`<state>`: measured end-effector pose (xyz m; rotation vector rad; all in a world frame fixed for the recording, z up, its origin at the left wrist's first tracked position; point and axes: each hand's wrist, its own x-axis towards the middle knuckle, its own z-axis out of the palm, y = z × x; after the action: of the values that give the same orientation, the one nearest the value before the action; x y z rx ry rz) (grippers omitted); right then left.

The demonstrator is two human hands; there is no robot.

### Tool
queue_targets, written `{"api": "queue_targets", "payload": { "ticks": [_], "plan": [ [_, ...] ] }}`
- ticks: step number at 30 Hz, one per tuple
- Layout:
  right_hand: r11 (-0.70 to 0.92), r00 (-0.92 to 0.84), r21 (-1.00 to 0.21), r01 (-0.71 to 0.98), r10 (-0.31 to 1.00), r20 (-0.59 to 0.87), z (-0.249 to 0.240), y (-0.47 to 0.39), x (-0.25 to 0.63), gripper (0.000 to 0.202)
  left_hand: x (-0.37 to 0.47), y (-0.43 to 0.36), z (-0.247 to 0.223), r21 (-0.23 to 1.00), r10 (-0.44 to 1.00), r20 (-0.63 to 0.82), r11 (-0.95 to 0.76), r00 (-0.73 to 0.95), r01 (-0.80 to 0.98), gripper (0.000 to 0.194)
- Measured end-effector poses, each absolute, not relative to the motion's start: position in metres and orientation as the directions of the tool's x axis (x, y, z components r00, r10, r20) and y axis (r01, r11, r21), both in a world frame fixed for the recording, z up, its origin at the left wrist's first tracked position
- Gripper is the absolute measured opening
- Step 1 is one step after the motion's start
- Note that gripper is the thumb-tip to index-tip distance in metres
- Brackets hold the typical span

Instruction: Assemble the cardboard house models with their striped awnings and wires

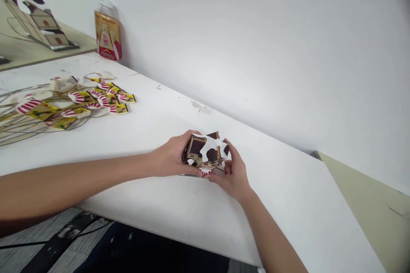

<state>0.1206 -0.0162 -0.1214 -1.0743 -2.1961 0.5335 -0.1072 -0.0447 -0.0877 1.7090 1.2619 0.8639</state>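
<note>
Between my hands, a little above the white table, is a small model house (209,149) with a dark brown patterned roof and white snow-like patches. My left hand (174,155) wraps round its left side, thumb along the lower front edge. My right hand (233,175) grips the right side, its thumb at the bottom beside a red-and-white striped piece (205,171) on the front. My fingertips behind the house are partly hidden. Whether the striped piece is fixed to the house or only pressed there, I cannot tell.
On the table's left lie several small yellow pieces with red-and-white striped tops (105,98) and trailing wires. A gold-and-red bottle (108,34) stands at the wall. Another model house (41,21) is on the beige surface at the far left. The white table (288,204) meets the wall behind.
</note>
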Motion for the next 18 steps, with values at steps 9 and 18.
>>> {"api": "queue_targets", "payload": {
  "ticks": [9, 18],
  "plan": [
    [0.51, -0.472, -0.682, 0.523, 0.84, 0.267, -0.1246, -0.0173, 0.1222, 0.096, -0.1043, -0.0445, -0.0827, 0.888, 0.966, 0.064, -0.169, 0.249, 0.427, 0.079],
    [0.495, -0.472, -0.695, 0.521, 0.846, 0.249, -0.1195, -0.0164, 0.1213, 0.094, -0.1047, -0.0449, -0.0798, 0.86, 0.959, 0.072, -0.199, 0.274, 0.469, 0.08]
  ]
}}
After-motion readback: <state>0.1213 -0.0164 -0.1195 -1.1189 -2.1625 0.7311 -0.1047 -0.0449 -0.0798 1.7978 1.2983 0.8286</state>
